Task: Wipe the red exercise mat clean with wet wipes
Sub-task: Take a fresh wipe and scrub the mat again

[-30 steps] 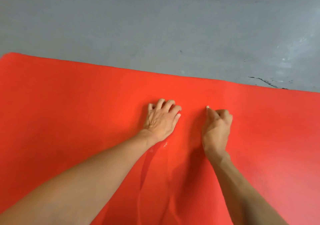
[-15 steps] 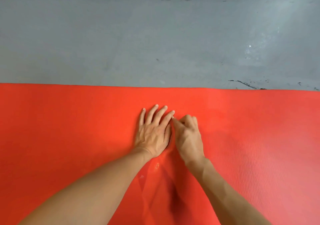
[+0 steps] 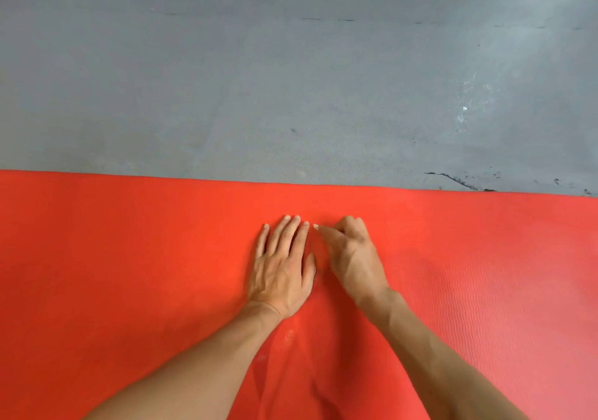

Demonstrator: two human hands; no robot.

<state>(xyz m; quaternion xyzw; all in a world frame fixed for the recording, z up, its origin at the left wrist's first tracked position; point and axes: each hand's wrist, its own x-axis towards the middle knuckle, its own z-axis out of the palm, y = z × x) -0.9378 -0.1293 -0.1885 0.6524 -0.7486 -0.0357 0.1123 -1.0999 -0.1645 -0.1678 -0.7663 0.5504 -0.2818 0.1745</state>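
- Nearest, both bare forearms reach forward over the red exercise mat [image 3: 113, 274], which lies flat on the floor and fills the lower half of the view.
- The left hand [image 3: 281, 267] lies palm-down on the mat, fingers straight and close together.
- Just beside it, the right hand [image 3: 351, 254] has its fingers curled under and the thumb pointing at the left fingertips — whether it holds anything cannot be told.
- Beyond the mat's far edge — grey floor [image 3: 291, 80], scuffed at right.

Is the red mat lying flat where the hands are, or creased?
Creased. The red mat shows ridges running from between the left hand and right hand toward the camera.
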